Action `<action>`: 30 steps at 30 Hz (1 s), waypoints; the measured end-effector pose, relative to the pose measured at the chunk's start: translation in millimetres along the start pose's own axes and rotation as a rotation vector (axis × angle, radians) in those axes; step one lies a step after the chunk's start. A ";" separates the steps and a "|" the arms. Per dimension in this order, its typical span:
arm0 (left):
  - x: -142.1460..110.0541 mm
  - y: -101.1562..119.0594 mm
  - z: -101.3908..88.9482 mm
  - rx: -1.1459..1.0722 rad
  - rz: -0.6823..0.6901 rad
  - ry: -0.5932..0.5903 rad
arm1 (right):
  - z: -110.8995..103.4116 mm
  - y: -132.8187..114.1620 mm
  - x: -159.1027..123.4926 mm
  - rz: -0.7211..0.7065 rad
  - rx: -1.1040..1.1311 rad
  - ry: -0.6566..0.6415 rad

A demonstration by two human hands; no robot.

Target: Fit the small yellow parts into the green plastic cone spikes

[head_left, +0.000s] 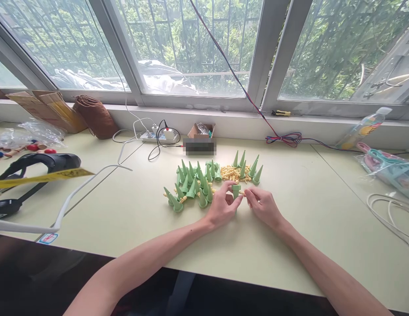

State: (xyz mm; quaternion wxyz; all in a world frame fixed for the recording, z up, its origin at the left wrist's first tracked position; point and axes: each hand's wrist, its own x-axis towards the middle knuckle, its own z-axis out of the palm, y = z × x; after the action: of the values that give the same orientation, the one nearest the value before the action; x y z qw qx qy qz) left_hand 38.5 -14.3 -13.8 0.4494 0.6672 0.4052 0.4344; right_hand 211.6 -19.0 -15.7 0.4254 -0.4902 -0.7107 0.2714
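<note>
Between the thumb and fingers of my left hand (pixel 224 202) is a green plastic spike (pixel 236 191), its wide end up and its tip downward. My right hand (pixel 262 204) pinches a small yellow plastic piece (pixel 243 193) at the spike's right side; whether it sits inside the spike I cannot tell. Beyond my hands lies a pile of small yellow pieces (pixel 228 172). Several green cone spikes (pixel 191 186) stand to the left of it, some with yellow pieces sticking out. More green spikes (pixel 253 166) stand at the pile's right.
At the back are a small cardboard box (pixel 209 127), a power strip (pixel 160 136) and a coiled red-blue cable (pixel 285 139). A black headset-like frame (pixel 56 161) and a white cable (pixel 64 210) lie left. A bottle (pixel 364 127) and a bagged item (pixel 389 169) are right.
</note>
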 end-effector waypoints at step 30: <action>-0.9 4.2 0.6 -0.041 0.003 0.015 | -0.7 -3.2 -1.1 -0.004 0.060 0.017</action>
State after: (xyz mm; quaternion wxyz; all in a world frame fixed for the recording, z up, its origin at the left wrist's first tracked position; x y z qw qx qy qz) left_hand 39.4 -16.4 -10.1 0.4592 0.6552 0.3984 0.4485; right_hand 210.9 -21.3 -13.1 0.4464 -0.4780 -0.6998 0.2874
